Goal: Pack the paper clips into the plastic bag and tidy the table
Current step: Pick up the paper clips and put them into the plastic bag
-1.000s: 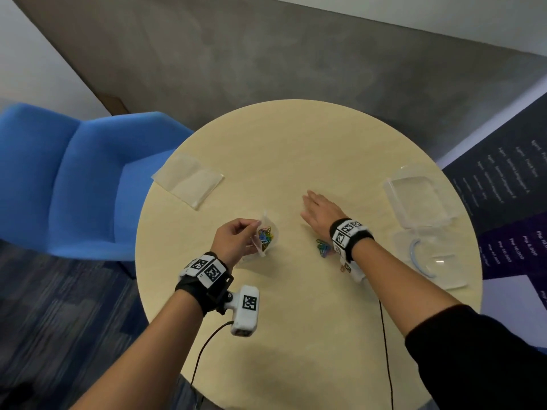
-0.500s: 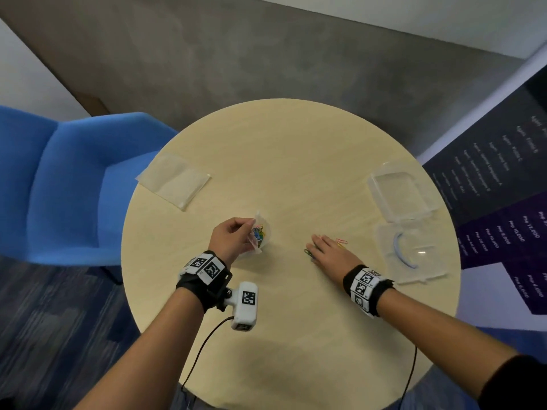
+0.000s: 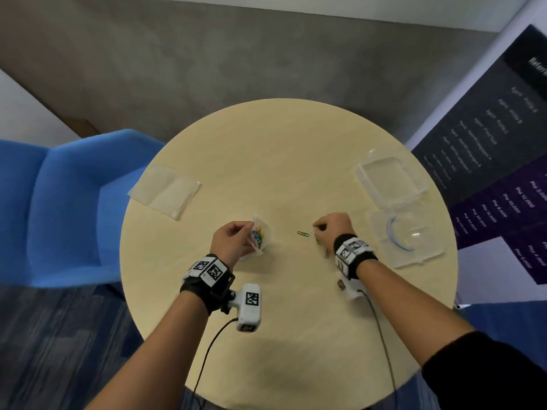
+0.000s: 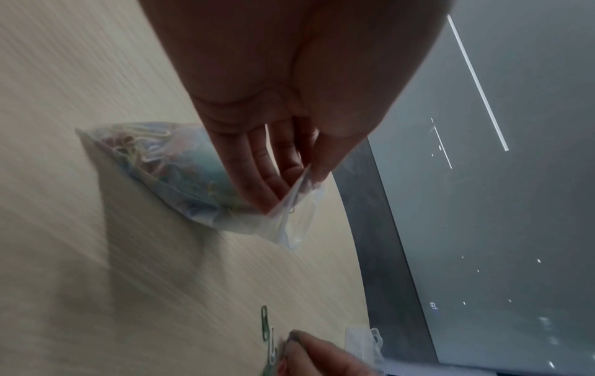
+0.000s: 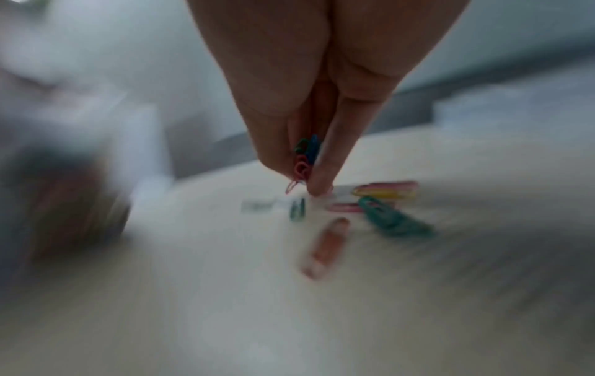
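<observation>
My left hand (image 3: 233, 241) pinches the mouth of a small clear plastic bag (image 3: 259, 236) that holds several coloured paper clips; the bag (image 4: 180, 175) rests on the round table (image 3: 266, 161) with its rim between thumb and fingers (image 4: 277, 173). My right hand (image 3: 331, 229) is to the right of it, fingers curled on a few paper clips (image 5: 304, 157), red, blue and green. Loose paper clips (image 3: 307, 235) lie on the table beside that hand; the blurred right wrist view shows several more loose clips (image 5: 383, 206).
A flat stack of empty clear bags (image 3: 165, 190) lies at the table's left edge. An open clear plastic box (image 3: 390, 184) with its lid (image 3: 405, 235) sits at the right edge. A blue chair (image 3: 65, 202) stands left of the table.
My right hand has swept the clips towards me and rightwards, then curled its flat fingers on some of them. My left hand has kept holding the bag in place.
</observation>
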Available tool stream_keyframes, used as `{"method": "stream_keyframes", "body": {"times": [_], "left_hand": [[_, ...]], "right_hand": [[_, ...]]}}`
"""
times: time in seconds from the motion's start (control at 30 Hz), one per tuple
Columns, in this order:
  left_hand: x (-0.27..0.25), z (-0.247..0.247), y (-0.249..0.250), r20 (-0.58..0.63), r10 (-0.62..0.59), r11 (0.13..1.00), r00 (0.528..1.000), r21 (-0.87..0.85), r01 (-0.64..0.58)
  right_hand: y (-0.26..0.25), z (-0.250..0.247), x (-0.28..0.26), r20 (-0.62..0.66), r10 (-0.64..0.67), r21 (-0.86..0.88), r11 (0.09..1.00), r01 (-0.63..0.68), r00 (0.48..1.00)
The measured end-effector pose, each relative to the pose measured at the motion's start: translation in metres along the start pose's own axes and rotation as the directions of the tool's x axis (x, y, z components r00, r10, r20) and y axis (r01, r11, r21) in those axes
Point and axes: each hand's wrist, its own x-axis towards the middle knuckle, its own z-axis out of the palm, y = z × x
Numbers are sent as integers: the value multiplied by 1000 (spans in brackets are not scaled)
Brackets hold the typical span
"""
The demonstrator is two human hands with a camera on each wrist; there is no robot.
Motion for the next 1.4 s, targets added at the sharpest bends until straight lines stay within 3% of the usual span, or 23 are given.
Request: {"method": "stream_keyframes", "body": {"times": [0.03, 0.07, 0.13, 0.2, 0.3, 0.37, 0.4, 0.47, 0.53, 0.6, 0.67, 0.8, 0.93, 1.0, 1.03, 1.07, 1.13, 1.17, 1.2, 1.27, 1.4], "left_hand": [[0, 3, 0, 1, 2, 1000, 1000, -20, -2], [-1, 6, 0, 5, 3, 999, 1000, -42, -3], [0, 13, -1, 16, 9, 998, 1000, -63, -8], [0, 22, -3, 31, 19, 998, 999, -55, -17], [-3, 36, -4, 72, 29, 999, 997, -47, -26], [-5, 43, -4, 93, 37, 999, 995, -38, -34], [-6, 45, -4, 104, 42, 999, 994, -33, -38], [-6, 48, -3, 122, 48, 999, 991, -25, -46], [-6, 49, -2, 128, 57, 998, 990, -21, -54], [-5, 49, -2, 127, 68, 998, 990, -10, -68], [-5, 48, -1, 123, 77, 997, 989, -8, -77], [-6, 48, 1, 113, 87, 996, 990, -19, -85], [-2, 43, 1, 63, 91, 996, 994, -29, -89], [-1, 37, 2, 19, 97, 994, 995, -48, -96], [-1, 33, 3, -1, 99, 993, 995, -61, -99], [0, 30, 3, -16, 101, 992, 995, -71, -101], [0, 26, 4, -30, 102, 991, 994, -84, -104], [0, 25, 4, -32, 103, 991, 994, -88, -105], [0, 24, 4, -32, 102, 991, 994, -89, -105], [0, 23, 3, -32, 101, 991, 994, -89, -104], [-1, 25, 4, -37, 87, 989, 996, -113, -90]], "right_hand": [[5, -4, -1, -55, 140, 235, 964, -123, 989], [9, -7, -3, -42, 293, 489, 840, -236, 955], [11, -16, -11, 174, 455, 816, 430, -386, 873], [3, -25, -17, 347, 388, 887, 159, -433, 854], [-28, -38, -24, 395, 199, 913, 24, -408, 897], [-51, -41, -32, 397, 95, 912, 77, -404, 913], [-60, -39, -35, 392, 64, 903, 163, -397, 918], [-70, -34, -37, 344, 57, 826, 457, -331, 937], [-73, -30, -35, 282, 36, 642, 736, -216, 959], [-78, -32, -35, 277, -16, 494, 860, -128, 961], [-84, -36, -35, 286, -67, 405, 913, -57, 956], [-92, -44, -38, 173, -108, 335, 941, 45, 979], [-78, -50, -30, -48, -128, 421, 897, 137, 991], [-56, -50, -21, -131, -133, 328, 930, 169, 983], [-44, -46, -17, -82, -182, 186, 963, 195, 980], [-34, -38, -16, 53, -246, -7, 969, 246, 968], [-17, -14, -20, 382, -287, -365, 827, 429, 878], [-9, -3, -22, 479, -276, -456, 734, 504, 834], [-1, 5, -23, 531, -254, -504, 672, 542, 809], [13, 6, -20, 556, -218, -545, 634, 549, 802], [42, -8, -16, 523, -123, -566, 690, 451, 843]]}}
